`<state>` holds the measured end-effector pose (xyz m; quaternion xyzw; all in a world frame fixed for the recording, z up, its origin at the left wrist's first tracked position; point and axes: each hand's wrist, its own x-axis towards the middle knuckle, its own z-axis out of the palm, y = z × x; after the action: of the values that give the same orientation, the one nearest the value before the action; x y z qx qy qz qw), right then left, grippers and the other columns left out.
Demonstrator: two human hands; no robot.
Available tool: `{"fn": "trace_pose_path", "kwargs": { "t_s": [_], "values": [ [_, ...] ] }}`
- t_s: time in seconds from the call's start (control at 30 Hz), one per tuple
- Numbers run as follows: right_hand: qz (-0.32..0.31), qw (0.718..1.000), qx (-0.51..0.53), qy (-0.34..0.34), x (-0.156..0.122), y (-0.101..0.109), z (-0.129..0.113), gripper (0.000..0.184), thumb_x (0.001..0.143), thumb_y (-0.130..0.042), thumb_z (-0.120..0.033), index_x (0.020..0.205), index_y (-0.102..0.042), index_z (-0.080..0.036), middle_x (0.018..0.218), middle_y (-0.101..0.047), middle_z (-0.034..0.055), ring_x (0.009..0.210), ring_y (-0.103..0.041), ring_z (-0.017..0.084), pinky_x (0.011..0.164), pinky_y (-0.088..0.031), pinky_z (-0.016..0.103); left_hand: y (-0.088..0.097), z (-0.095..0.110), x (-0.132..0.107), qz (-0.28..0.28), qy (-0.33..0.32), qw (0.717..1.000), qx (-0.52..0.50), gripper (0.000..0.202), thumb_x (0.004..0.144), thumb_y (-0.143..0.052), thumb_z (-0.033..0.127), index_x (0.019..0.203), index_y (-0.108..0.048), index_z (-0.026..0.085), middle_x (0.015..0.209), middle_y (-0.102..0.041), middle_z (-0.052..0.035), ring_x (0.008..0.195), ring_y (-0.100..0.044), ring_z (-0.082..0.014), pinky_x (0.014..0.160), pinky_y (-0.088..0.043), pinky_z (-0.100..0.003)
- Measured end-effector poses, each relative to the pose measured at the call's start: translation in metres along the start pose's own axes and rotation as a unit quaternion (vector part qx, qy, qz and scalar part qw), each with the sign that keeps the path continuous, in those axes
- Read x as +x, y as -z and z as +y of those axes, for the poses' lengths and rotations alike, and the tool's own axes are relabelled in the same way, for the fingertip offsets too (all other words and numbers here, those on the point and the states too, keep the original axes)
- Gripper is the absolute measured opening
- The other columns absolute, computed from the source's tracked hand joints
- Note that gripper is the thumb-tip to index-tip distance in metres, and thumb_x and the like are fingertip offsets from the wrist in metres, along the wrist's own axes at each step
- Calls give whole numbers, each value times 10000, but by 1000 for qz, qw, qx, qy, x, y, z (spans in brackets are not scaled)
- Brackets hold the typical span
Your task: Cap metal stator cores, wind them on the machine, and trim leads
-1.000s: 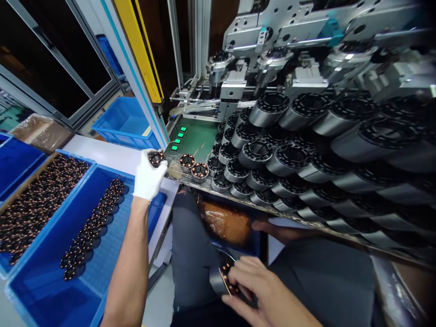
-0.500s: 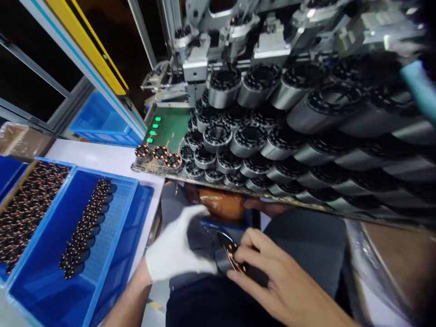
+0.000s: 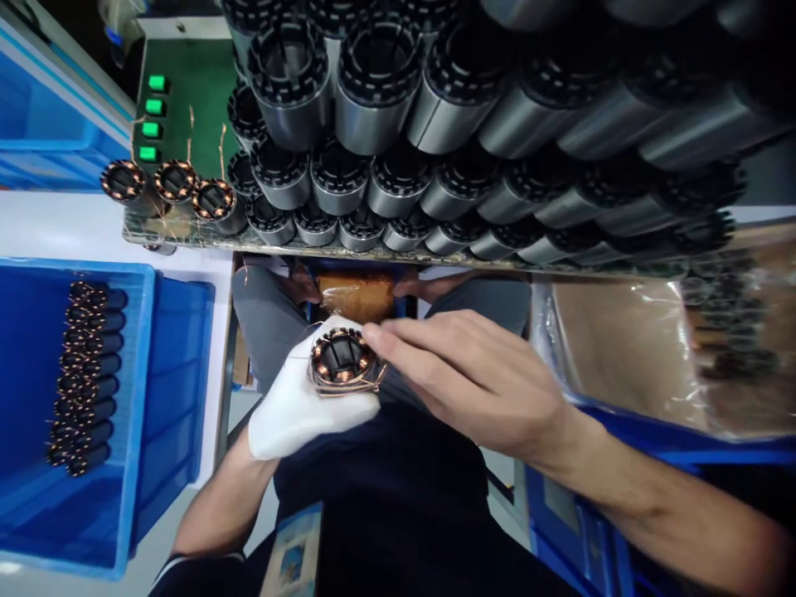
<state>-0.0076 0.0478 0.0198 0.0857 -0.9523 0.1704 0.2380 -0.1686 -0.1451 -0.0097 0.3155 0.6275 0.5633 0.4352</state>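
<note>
My left hand [image 3: 304,406], in a white glove, is wrapped round a copper-wound motor stator [image 3: 342,355]. The stator is held with its open end up, showing dark slots and copper coils, and thin copper wire loops loosely around its side. My bare right hand [image 3: 473,381] reaches in from the right, its fingers close together and the fingertips at the stator's right rim. Whatever lies under those fingertips is hidden, and the thumb does not show.
Stacked unwound stators [image 3: 339,178] fill the bench shelf ahead. Three wound stators [image 3: 215,199] stand at its left end by green buttons [image 3: 152,130]. A blue bin [image 3: 140,332] on the left holds a row of wound stators [image 3: 90,377]. Plastic-covered cardboard [image 3: 628,348] lies right.
My view has tipped down and closer to the bench. The stator now sits upright in my left glove, where before both hands were around it tilted. My right fingers have moved to its rim.
</note>
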Motion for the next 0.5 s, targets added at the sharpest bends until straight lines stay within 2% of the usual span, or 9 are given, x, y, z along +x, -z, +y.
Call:
{"fn": "trace_pose_path", "kwargs": {
  "t_s": [0.1,0.17,0.23,0.27,0.3,0.37,0.4,0.43,0.5],
  "values": [
    [6,1000,-10,0,-8,1,6,409,1090,-725,-58,1491,-724,-141,1120,-893,98,861,-804,238,775,-603,408,-7,-1,4,2,-6,999,-39,396,834,-941,264,1184,-766,204,1152,-848,-64,1038,-810,-256,962,-671,-357],
    [-5,999,30,-16,-12,6,8,324,1090,-732,-59,1385,-785,-181,1114,-879,84,867,-798,218,784,-601,378,-11,-5,8,14,-17,998,-65,319,821,-939,244,1073,-746,207,1030,-829,-33,931,-789,-214,869,-652,-307],
    [20,986,162,-28,-14,7,3,157,1138,-704,-117,1233,-802,-193,1168,-854,94,924,-802,195,816,-631,337,-17,-11,12,39,-39,997,-60,355,785,-972,217,1030,-716,218,968,-796,-12,863,-756,-190,809,-621,-281],
    [43,961,270,-47,-13,5,-3,106,1174,-680,-174,1160,-783,-194,1178,-839,92,906,-799,172,799,-646,308,-21,-14,14,48,-54,996,-54,408,755,-1004,195,1042,-714,221,987,-793,-14,875,-752,-187,819,-613,-277],
    [72,914,392,-81,-12,0,-11,149,1207,-646,-236,1105,-747,-199,1162,-820,78,826,-780,135,733,-642,270,-26,-16,15,48,-74,994,-66,462,728,-1036,186,1057,-714,226,1005,-791,-17,890,-751,-185,829,-606,-271],
    [146,779,586,-171,-10,-16,-30,222,1239,-604,-333,1052,-658,-226,1058,-754,9,556,-607,42,513,-522,192,-40,-16,17,23,-100,980,-169,499,750,-1063,246,1085,-693,246,977,-760,-6,862,-722,-166,811,-590,-261],
    [178,735,624,-196,-10,-27,-40,232,1235,-615,-356,1035,-623,-239,989,-708,-25,474,-489,21,442,-439,183,-47,-14,18,10,-103,962,-253,493,786,-1053,299,1090,-667,258,934,-726,11,797,-681,-142,758,-567,-243],
    [199,731,621,-201,-11,-39,-48,228,1225,-630,-349,1023,-602,-248,945,-675,-38,458,-432,24,425,-400,190,-53,-11,19,4,-98,935,-340,482,826,-1029,345,1090,-632,268,885,-677,33,701,-610,-111,674,-521,-218],
    [216,792,550,-156,-18,-59,-59,213,1212,-631,-323,1013,-603,-249,892,-669,-17,537,-514,73,489,-449,221,-57,-6,21,23,-58,890,-451,433,916,-945,416,1081,-570,276,817,-545,70,525,-373,-62,496,-362,-198]
  ]
}}
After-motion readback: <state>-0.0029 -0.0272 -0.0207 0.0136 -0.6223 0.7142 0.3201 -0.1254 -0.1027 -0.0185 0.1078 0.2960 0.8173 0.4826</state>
